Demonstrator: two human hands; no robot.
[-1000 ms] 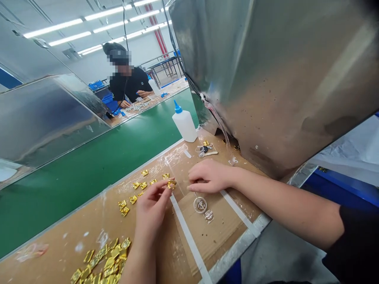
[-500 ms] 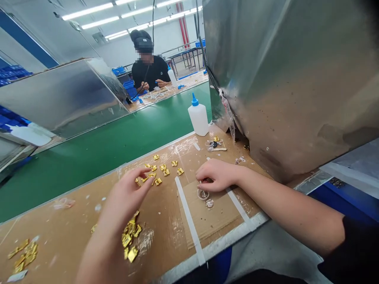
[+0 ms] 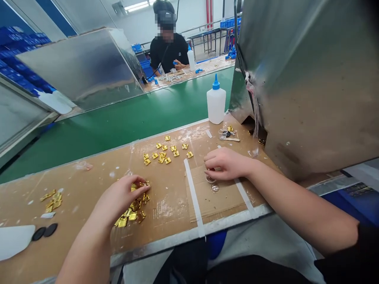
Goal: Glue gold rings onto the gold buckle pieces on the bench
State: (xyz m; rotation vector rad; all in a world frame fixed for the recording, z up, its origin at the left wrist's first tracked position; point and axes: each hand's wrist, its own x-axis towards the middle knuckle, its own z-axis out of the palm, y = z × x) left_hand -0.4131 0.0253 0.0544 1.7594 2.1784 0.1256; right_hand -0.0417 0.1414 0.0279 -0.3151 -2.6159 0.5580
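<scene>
My left hand reaches over a pile of shiny gold pieces, palm down. Its thumb and fingers are apart, with gold pieces showing between and beneath them. My right hand is curled above a taped cardboard pad, its fingers bent together; what they hold, if anything, is hidden. Under those fingers, a small pale ring-shaped item is partly covered. Just below it on the pad lies a clear round patch. Several separate gold pieces are spread on the table between my hands, farther back.
A white bottle with a blue nozzle stands at the back edge, near a small stick. A large metal panel rises at right. More gold pieces and black discs lie left. Across the green belt sits another person.
My left hand has moved down from the spread pieces onto the gold pile. My right hand stays at the pad, still curled. The view has tilted downward and shifted left.
</scene>
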